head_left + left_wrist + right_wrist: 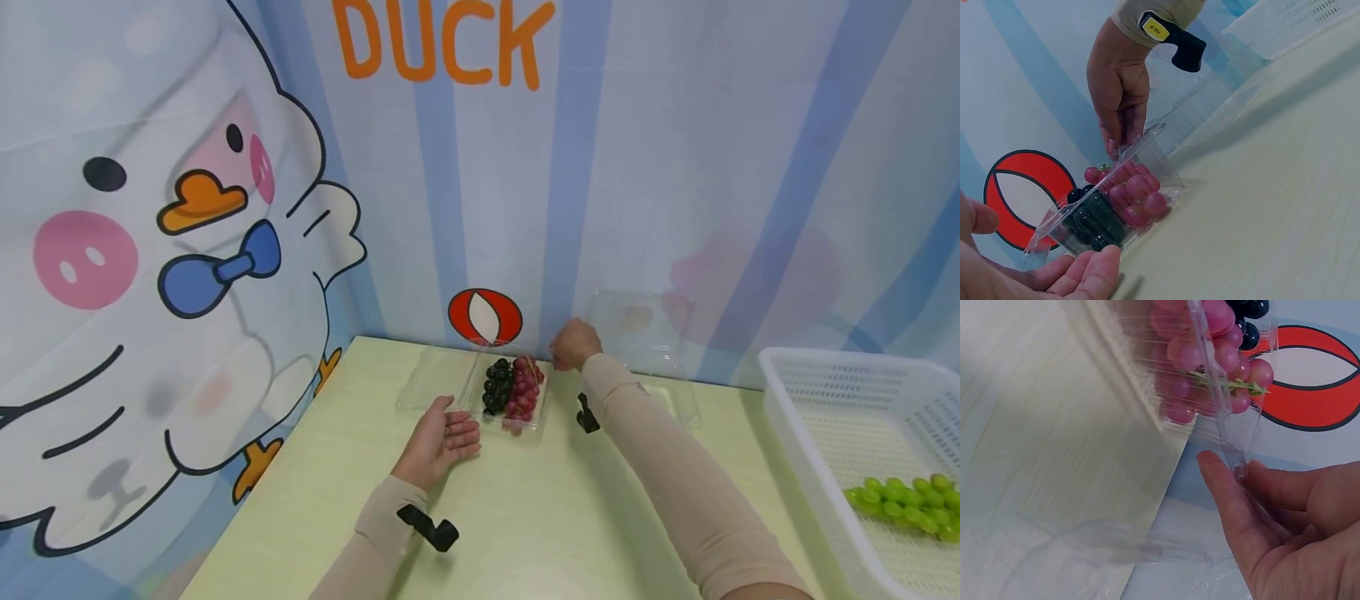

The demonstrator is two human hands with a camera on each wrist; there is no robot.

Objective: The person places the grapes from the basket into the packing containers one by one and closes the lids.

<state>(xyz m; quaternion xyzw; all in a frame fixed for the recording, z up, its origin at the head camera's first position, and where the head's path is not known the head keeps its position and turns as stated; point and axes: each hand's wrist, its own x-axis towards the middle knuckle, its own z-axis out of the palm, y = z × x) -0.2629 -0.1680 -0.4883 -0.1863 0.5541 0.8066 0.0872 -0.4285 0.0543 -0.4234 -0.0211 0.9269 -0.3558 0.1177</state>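
Observation:
A clear plastic clamshell box point(542, 410) stands with its lid point(431, 377) folded out to the left. Inside lie black grapes point(496, 387) and, on the right, red grapes point(524, 388), a bit of green stem point(1247, 386) among them. My right hand point(576, 342) pinches the box's rim at its far right corner between thumb and fingers. With palm turned up and fingers loosely extended, my left hand point(441, 443) lies at the box's near left, its fingertips point(1107, 259) right by the side with the black grapes.
Another clear clamshell box point(678, 400), its lid raised against the printed backdrop, stands behind my right forearm. At the right edge a white basket point(813, 500) holds green grapes point(911, 504). The backdrop point(510, 183) rises straight behind the table point(525, 525).

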